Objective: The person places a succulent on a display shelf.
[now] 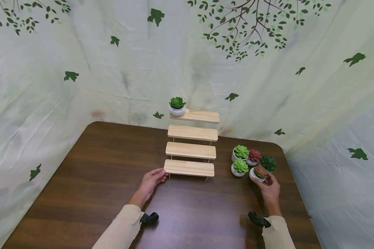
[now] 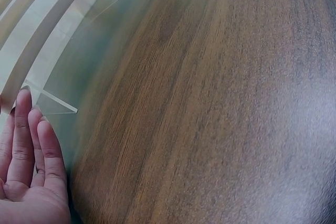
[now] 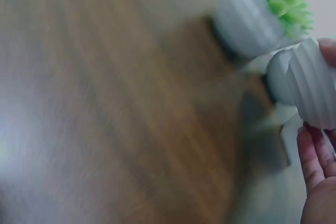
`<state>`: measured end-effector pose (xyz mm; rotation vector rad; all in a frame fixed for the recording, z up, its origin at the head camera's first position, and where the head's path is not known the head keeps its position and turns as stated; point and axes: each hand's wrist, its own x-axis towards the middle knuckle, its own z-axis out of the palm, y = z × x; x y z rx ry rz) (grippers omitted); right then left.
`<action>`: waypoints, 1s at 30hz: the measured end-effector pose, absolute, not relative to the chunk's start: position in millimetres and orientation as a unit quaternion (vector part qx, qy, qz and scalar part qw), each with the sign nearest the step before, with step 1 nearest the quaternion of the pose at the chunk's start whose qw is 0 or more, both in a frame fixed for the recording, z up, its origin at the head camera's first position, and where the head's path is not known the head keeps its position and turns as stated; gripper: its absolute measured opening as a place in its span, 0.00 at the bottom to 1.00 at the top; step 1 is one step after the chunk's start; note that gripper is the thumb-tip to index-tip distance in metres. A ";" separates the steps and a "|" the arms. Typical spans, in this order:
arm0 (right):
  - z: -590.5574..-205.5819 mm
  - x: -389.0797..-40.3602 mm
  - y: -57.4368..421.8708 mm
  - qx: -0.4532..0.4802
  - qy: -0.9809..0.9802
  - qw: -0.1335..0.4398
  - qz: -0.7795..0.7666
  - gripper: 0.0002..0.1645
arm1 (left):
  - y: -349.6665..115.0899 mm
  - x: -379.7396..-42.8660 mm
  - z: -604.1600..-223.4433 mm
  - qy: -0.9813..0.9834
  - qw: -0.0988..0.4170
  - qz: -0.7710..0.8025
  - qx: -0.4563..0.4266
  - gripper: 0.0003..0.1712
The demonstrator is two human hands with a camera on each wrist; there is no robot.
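My left hand (image 1: 150, 182) is at the left end of the lowest tier of a wooden stepped shelf (image 1: 189, 168). Its fairly straight fingers (image 2: 22, 150) touch the board's end in the left wrist view. With fingers and thumb, my right hand (image 1: 270, 190) grips a small potted succulent (image 1: 259, 173), reddish brown in a white pot. In the right wrist view only the ribbed side of that pot (image 3: 313, 85) shows between thumb and fingers. Whether it is off the table cannot be told. A green potted succulent (image 1: 177, 105) stands on the top tier's left end.
Beside the held pot are two light green potted succulents (image 1: 240, 166), a dark red one (image 1: 254, 156) and a dark green one (image 1: 268, 163). The brown table (image 1: 118, 155) has its right edge close to my right hand. Behind it hangs a leaf-printed cloth (image 1: 127, 69).
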<state>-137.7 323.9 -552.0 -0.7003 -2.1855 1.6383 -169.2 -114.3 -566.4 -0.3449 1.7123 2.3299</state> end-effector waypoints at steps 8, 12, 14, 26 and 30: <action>-527.7 -139.5 315.5 -0.224 -0.755 0.153 0.596 0.40 | -116.1 -169.0 -566.5 0.576 0.120 0.800 -0.116 0.18; -518.1 -141.9 311.9 -0.211 -0.756 0.145 0.602 0.41 | -116.6 -168.4 -565.9 0.576 0.123 0.800 -0.114 0.18; -512.5 -144.2 309.4 -0.210 -0.757 0.137 0.604 0.41 | -116.5 -168.2 -565.3 0.574 0.125 0.801 -0.114 0.19; -475.0 -169.4 286.4 -0.147 -0.754 0.136 0.626 0.39 | -116.0 -169.5 -564.9 0.575 0.130 0.799 -0.119 0.19; -463.0 -178.1 277.5 -0.128 -0.749 0.135 0.636 0.39 | -116.5 -170.3 -565.4 0.573 0.139 0.799 -0.118 0.19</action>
